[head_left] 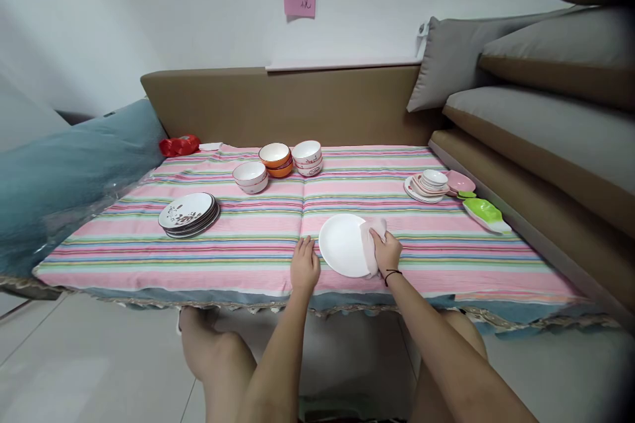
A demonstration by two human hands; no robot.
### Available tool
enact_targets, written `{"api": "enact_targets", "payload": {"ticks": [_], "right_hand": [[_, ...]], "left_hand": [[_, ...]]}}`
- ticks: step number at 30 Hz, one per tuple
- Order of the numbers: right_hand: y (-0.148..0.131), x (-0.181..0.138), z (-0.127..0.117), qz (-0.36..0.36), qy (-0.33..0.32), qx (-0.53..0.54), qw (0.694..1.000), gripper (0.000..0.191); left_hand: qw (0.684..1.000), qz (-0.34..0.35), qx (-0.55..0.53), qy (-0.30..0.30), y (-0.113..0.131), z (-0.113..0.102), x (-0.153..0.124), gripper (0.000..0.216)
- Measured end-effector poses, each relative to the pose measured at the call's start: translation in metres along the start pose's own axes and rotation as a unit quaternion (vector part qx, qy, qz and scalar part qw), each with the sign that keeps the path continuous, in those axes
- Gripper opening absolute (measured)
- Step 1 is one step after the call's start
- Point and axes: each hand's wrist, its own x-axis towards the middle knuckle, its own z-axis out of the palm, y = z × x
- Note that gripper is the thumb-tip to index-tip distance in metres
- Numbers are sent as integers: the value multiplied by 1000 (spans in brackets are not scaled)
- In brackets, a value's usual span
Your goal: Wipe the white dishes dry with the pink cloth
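A white plate point(342, 246) lies on the striped cloth right in front of me. My left hand point(305, 266) rests palm down on the striped cloth just left of the plate, its fingers stretched out and holding nothing. With a dark band at the wrist, my right hand point(387, 253) grips a pale pink cloth point(372, 241). This cloth covers the plate's right edge; whether the fingers also hold the rim underneath is hidden.
To the left is a stack of patterned plates point(188, 210). Behind stand white bowls point(249, 174), orange bowls point(275, 156) and more white bowls point(307, 152). Small dishes point(433, 180) and a green dish point(483, 211) sit at right, near stacked cushions point(546, 112).
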Motion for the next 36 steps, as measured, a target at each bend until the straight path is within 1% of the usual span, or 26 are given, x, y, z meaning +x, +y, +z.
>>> {"api": "enact_targets", "payload": {"ticks": [4, 7, 9, 14, 18, 20, 22, 24, 25, 27, 31, 32, 34, 36], "right_hand": [[-9, -3, 2, 3, 37, -27, 999, 42], [-14, -3, 2, 14, 66, -30, 997, 45], [-17, -1, 2, 14, 74, -18, 997, 49], [-25, 12, 1, 2, 71, 49, 996, 54], [-36, 32, -8, 35, 90, 124, 987, 51], [-44, 41, -19, 49, 92, 160, 982, 50], [-56, 47, -33, 52, 79, 210, 973, 49], [-69, 48, -50, 64, 65, 335, 938, 48], [-76, 47, -59, 68, 69, 383, 919, 48], [-92, 42, -78, 56, 69, 452, 888, 47], [-124, 29, -111, -19, 81, 522, 849, 46], [-130, 25, -119, -29, 76, 538, 839, 47], [-141, 16, -132, -23, 55, 566, 822, 50], [-145, 5, -143, 14, 22, 587, 809, 53]], "left_hand": [[1000, -4, -3, 14, -2, 2, 1, 42], [1000, -11, -6, 23, -2, 2, 0, 48], [1000, -4, -5, 26, -2, 2, 0, 52], [997, 76, 12, 17, -6, 2, 1, 44], [996, 83, 26, 20, -10, 5, 1, 42], [996, 82, 30, 21, -11, 6, 1, 43], [996, 81, 30, 25, -11, 7, 1, 43], [996, 80, 28, 29, -11, 8, 1, 43], [996, 80, 26, 31, -11, 7, 1, 43], [996, 82, 25, 30, -11, 7, 1, 45], [996, 82, 24, 21, -9, 5, 3, 47], [996, 80, 26, 18, -9, 4, 3, 47], [996, 77, 32, 7, -8, 1, 5, 48], [996, 79, 38, -13, -7, -4, 7, 50]]}}
